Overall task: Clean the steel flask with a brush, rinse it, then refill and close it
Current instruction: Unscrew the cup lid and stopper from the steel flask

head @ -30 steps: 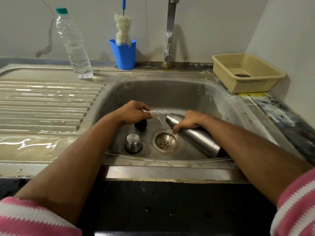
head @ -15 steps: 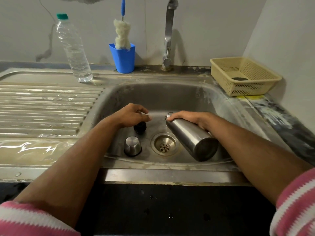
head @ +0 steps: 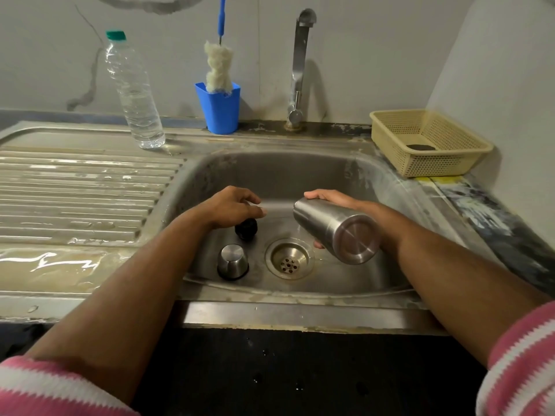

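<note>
1. The steel flask [head: 336, 228] was over the sink basin [head: 300, 172], just right of the drain [head: 289, 259], tipped nearly level with its flat base toward the camera and its mouth pointing away toward the back wall of the basin.
2. The right hand [head: 330, 198] gripped it, fingers curled over the far side of the body and one fingertip showing beneath it near the drain.
3. A second earlier the flask had lain lower, mouth down at the drain with water running out; since then the base had swung up and the stream had gone (only a thin trickle seemed to hang under it, too faint to be sure). I took this as the emptying being done, with brushing or refilling yet to come.
4. The left hand [head: 237, 208] hovered above the black stopper [head: 246, 229], fingers loosely curled and holding nothing; it had stayed about there throughout.
5. The steel cap [head: 232, 261] stood upside down on the basin floor, left of the drain.
6. Further out, the bottle brush [head: 218, 67] stood in a blue cup [head: 218, 108] beside the tap [head: 300, 55], and a water bottle [head: 133, 94] stood on the drainboard [head: 75, 187].
7. A plastic basket [head: 429, 142] sat on the right counter.
</note>
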